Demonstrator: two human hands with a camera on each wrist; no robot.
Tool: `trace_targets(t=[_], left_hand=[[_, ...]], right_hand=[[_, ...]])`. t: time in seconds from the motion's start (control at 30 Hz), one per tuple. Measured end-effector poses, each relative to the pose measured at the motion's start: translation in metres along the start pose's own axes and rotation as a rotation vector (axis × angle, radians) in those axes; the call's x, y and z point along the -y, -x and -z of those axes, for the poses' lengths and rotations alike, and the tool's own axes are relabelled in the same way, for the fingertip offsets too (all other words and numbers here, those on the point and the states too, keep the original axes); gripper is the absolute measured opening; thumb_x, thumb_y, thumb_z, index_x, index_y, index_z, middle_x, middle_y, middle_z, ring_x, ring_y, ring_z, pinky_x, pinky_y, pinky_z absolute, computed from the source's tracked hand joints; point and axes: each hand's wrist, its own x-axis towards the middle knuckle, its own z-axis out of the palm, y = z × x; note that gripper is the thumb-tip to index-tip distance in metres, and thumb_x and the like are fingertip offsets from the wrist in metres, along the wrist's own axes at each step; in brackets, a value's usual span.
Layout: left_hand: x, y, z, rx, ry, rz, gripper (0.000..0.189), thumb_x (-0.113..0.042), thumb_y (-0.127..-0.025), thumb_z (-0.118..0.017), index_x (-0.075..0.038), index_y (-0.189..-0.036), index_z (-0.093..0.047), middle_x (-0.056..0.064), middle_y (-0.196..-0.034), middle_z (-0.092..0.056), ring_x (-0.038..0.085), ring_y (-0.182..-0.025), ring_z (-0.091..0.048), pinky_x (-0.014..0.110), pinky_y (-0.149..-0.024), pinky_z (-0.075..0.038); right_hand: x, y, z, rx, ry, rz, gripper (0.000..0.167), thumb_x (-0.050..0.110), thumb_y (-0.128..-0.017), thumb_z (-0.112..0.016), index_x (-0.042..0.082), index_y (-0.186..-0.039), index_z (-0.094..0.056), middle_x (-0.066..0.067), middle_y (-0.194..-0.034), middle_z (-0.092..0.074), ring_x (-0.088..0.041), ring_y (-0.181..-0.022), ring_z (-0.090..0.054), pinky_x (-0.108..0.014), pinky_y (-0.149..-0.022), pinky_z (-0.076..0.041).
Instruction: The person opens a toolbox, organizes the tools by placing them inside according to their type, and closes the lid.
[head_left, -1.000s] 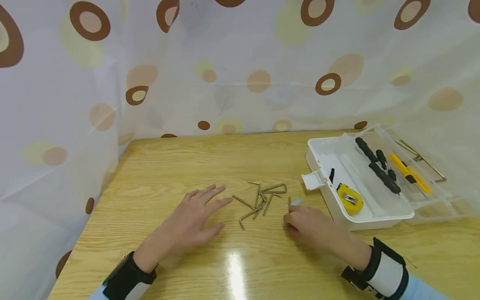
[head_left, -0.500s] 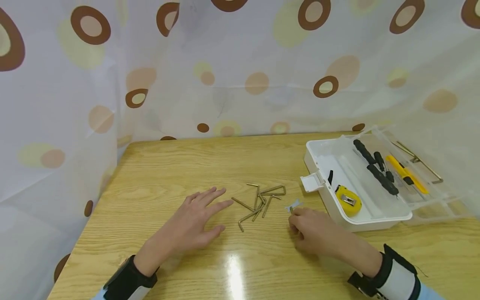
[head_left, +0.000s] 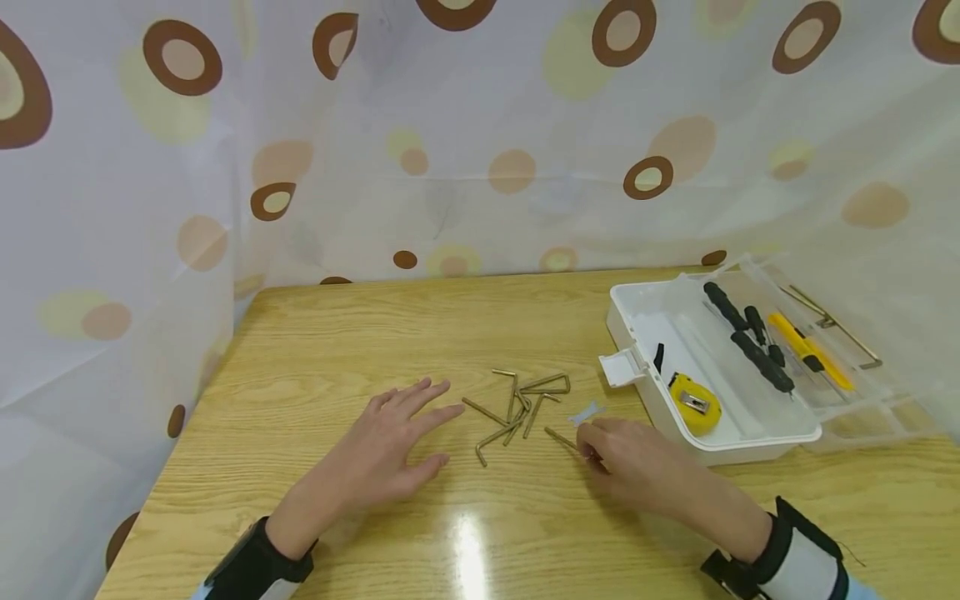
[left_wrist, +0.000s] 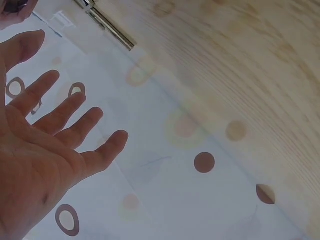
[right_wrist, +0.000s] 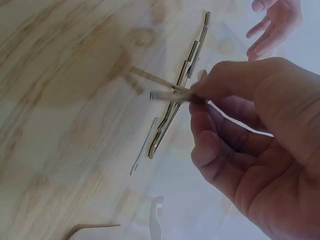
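Metal key [head_left: 560, 438], slim and straight where it shows, is pinched between the thumb and fingers of your right hand [head_left: 637, 461], just short of the loose pile of L-shaped keys [head_left: 523, 405]. Its free end points toward the pile, with a gap between; the rest is hidden under your fingers, so the bend cannot be seen. Whether the free end touches the surface [head_left: 360, 333] you cannot tell.

Judging by that grip, the step in hand is handling one key by itself. A thin, smooth rod like this would likely roll between your fingertips, so set thumb and forefinger on opposite sides and let the middle finger back them up. Squeeze only enough to stop it turning; a bend would swing the free end if the key twists. Mind that end: the piled keys cross one another, and catching one could drag several. Lift before you turn, rather than sweeping sideways.

Your left hand [head_left: 382, 446] holds nothing, its fingers spread apart on the other side of the pile. It is well placed to steady a stray key, but don't crowd the pinch. A small pale-blue scrap [head_left: 587, 414] lies just beside your right fingers, and the white box [head_left: 750, 455] stands near them, so give your knuckles room.
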Motion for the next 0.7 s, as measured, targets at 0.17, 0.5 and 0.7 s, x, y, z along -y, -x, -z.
trace_targets(t=[0.17,0.5,0.7], left_hand=[[0.0002,0.0016,-0.0002,-0.002,-0.001,0.014,0.056,-0.034,-0.092,-0.075,-0.020,-0.144,-0.060,0.011,-0.156,-0.050,0.036,-0.143,-0.050,0.060,-0.107,-0.047],[0.0025,0.0039,-0.0005,0.004,0.007,0.033,0.056,-0.033,-0.093,-0.074,-0.020,-0.145,-0.059,0.011,-0.158,-0.048,0.037,-0.144,-0.048,0.062,-0.107,-0.046],[0.0029,0.0032,-0.0008,0.004,0.012,0.030,0.056,-0.033,-0.093,-0.074,-0.020,-0.145,-0.059,0.011,-0.159,-0.047,0.037,-0.144,-0.049,0.063,-0.105,-0.046]], right_hand=[[-0.0020,0.0007,0.0002,-0.024,0.008,-0.014,0.018,-0.006,-0.079,-0.073,0.007,-0.091,-0.068,0.002,-0.081,-0.064,0.000,-0.064,-0.044,-0.018,-0.055,-0.042],[-0.0078,0.0032,-0.0024,-0.257,0.038,0.015,0.025,-0.006,-0.074,-0.078,0.013,-0.077,-0.062,0.007,-0.075,-0.055,0.002,-0.063,-0.044,-0.015,-0.053,-0.041],[-0.0082,0.0025,0.0043,-0.280,0.024,-0.005,0.022,-0.006,-0.073,-0.079,0.011,-0.078,-0.066,0.006,-0.077,-0.059,0.001,-0.065,-0.046,-0.015,-0.054,-0.043]])
